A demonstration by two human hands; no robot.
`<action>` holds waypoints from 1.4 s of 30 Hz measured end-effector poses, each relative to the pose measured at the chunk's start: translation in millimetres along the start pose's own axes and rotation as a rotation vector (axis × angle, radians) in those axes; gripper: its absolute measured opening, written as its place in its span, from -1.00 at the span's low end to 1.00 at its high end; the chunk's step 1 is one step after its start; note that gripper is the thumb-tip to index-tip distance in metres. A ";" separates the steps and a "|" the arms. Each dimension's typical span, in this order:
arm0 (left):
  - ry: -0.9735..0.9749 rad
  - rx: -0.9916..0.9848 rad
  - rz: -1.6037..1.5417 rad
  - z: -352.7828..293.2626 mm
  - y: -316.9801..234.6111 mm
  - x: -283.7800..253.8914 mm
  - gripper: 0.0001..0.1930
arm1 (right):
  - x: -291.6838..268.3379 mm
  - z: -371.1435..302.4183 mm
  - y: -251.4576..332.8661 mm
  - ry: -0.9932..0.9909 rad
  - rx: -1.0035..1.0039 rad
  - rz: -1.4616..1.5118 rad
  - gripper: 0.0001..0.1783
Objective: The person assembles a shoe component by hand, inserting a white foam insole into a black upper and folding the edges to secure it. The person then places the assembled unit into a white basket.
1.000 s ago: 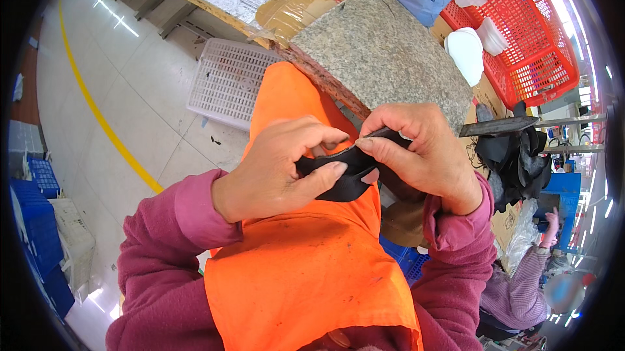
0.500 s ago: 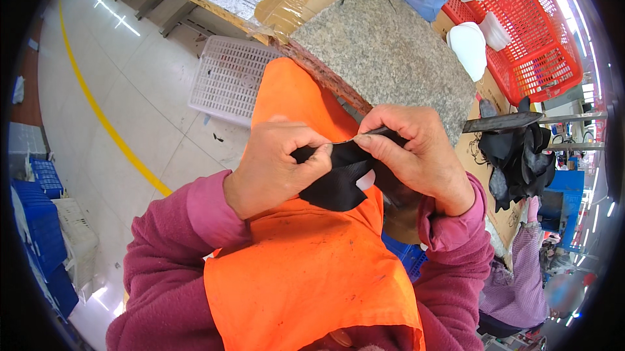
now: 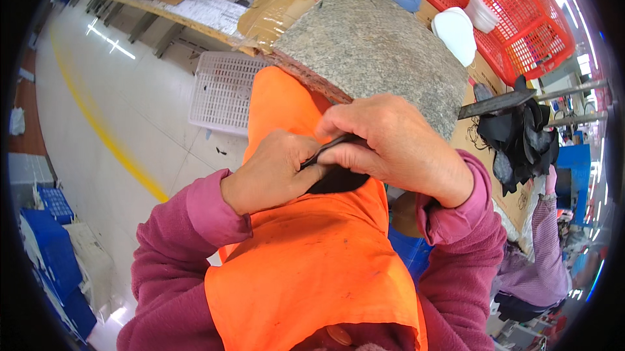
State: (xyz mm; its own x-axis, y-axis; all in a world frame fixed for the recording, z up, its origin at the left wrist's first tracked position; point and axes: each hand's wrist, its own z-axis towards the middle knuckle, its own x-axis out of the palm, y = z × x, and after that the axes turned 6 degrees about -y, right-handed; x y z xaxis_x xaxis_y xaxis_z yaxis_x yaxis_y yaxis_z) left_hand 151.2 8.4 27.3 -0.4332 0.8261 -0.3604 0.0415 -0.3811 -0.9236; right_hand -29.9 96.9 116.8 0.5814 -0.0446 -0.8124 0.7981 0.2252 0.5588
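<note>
A soft black piece of sheet material (image 3: 338,182) is held above my orange apron (image 3: 312,240), in front of my lap. My left hand (image 3: 270,172) pinches the left end of its folded upper edge between thumb and fingers. On the other side my right hand (image 3: 400,149) grips the same edge, thumb below and fingers curled over the top. The hands are close together, and the right one covers much of the piece. Its lower part hangs beneath them. Just beyond my hands lies the corner of a speckled grey stone slab (image 3: 384,38).
More black pieces (image 3: 521,136) hang in a heap by a dark metal bar (image 3: 495,103) at right. A red basket (image 3: 514,25) and white pads (image 3: 454,32) lie beyond the slab. A pale plastic basket (image 3: 224,94) stands on the floor. A person in a checked sleeve (image 3: 543,247) is at far right.
My right hand has moved left and turned over the piece, closer to my left hand. The black piece is now more folded and covered. The whole view has shifted slightly.
</note>
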 end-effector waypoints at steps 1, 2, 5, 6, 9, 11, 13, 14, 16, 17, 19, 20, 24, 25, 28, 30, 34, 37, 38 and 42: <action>0.061 -0.061 -0.010 1.7 3.1 -0.5 -0.88 | -4.5 -1.3 0.4 0.028 0.024 -0.023 -0.56; 0.086 -0.146 -0.162 2.6 6.4 0.2 -0.88 | -15.4 -5.2 -0.1 -0.042 -0.037 0.022 -0.37; -0.248 -0.444 -0.868 -0.1 17.5 4.6 -0.82 | -36.0 -27.6 0.3 -0.346 0.024 0.138 -0.43; -0.246 -0.260 -1.289 -5.8 20.1 2.6 -0.76 | -35.7 -38.3 1.1 -0.517 0.131 0.274 -0.49; -0.413 -0.375 -1.415 -12.8 28.5 3.7 -0.75 | -7.9 -55.1 -10.9 -0.671 0.282 0.328 -0.59; -0.328 -0.401 -1.661 -14.4 32.1 10.7 -0.67 | 25.4 -62.5 -16.6 -0.531 0.395 0.592 -0.63; -0.241 -0.452 -1.861 -13.3 34.8 22.0 -0.62 | 51.9 -67.1 -16.2 -0.487 0.348 0.723 -0.65; -0.277 -0.452 -1.815 -12.2 36.5 27.6 -0.61 | 57.9 -67.9 -16.6 -0.485 0.263 0.631 -0.72; -0.307 -0.399 -1.686 -11.5 39.8 38.2 -0.59 | 60.5 -69.0 -12.7 -0.488 0.371 0.711 -0.76; -0.310 -0.408 -1.659 -13.5 41.1 41.2 -0.59 | 57.6 -68.3 -10.8 -0.487 0.394 0.739 -0.78; -0.330 -0.411 -1.538 -18.3 44.8 40.1 -0.59 | 45.8 -64.8 -11.2 -0.513 0.328 0.598 -0.85; -0.377 -0.345 -1.402 -19.9 47.6 32.6 -0.59 | 38.8 -63.6 -12.6 -0.519 0.263 0.520 -0.86; -0.992 -0.306 -0.725 -20.4 45.1 -22.2 -0.62 | 15.0 -68.2 -16.4 -0.424 0.166 0.274 -0.85; -1.015 -0.131 -0.544 -20.4 36.8 -33.9 -0.64 | 11.1 -68.0 -18.2 -0.400 0.124 0.202 -0.83; -0.906 0.370 0.002 -14.1 -4.9 -61.8 -0.64 | 3.9 -65.5 -20.0 -0.274 0.060 0.105 -0.78; -0.697 0.464 0.463 -4.5 -37.9 -72.2 -0.66 | 2.0 -61.0 -18.7 -0.205 0.029 0.074 -0.78; -0.190 0.647 0.737 21.5 -79.7 -68.0 -0.73 | -1.0 -54.1 -12.0 -0.166 0.006 0.093 -0.81; 0.047 0.666 0.772 37.9 -87.3 -61.6 -0.75 | -1.1 -51.4 -9.3 -0.168 -0.023 0.103 -0.85; 0.105 0.675 0.781 40.7 -88.0 -59.9 -0.75 | -1.1 -51.2 -8.9 -0.164 -0.026 0.119 -0.85; 0.073 0.619 0.686 38.2 -91.0 -52.6 -0.77 | -2.7 -51.4 -9.0 -0.165 -0.031 0.155 -0.84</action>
State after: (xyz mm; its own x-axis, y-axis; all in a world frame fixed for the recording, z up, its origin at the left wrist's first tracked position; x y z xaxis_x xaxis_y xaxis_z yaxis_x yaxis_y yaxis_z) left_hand 135.8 -16.2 135.4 -0.4329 0.3537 -0.8291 -0.2298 -0.9327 -0.2779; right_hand -46.8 145.0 105.3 0.7167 -0.1647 -0.6777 0.6934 0.2716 0.6674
